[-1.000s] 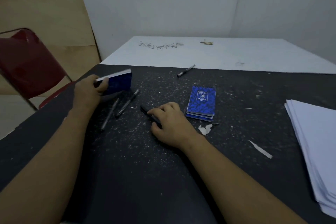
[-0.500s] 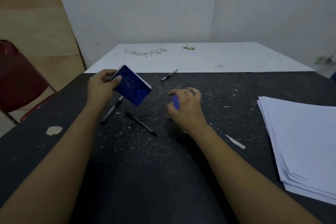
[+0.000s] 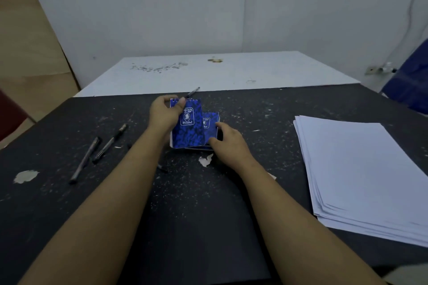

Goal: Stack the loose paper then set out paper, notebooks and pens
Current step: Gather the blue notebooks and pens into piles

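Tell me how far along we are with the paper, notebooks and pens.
Done: the paper stack sits gathered on the right. In hand: the left hand holds a blue notebook over the notebook pile, which the right hand holds. Left: two pens lie loose on the left, another pen at the far edge; nothing looks set out yet.

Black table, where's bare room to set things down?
Bare: the table's near strip between the forearms, and the gap between the right hand and the paper stack, bar scraps. Crowded: the middle, where the left hand holds a notebook by the notebook pile, and the pens at left.
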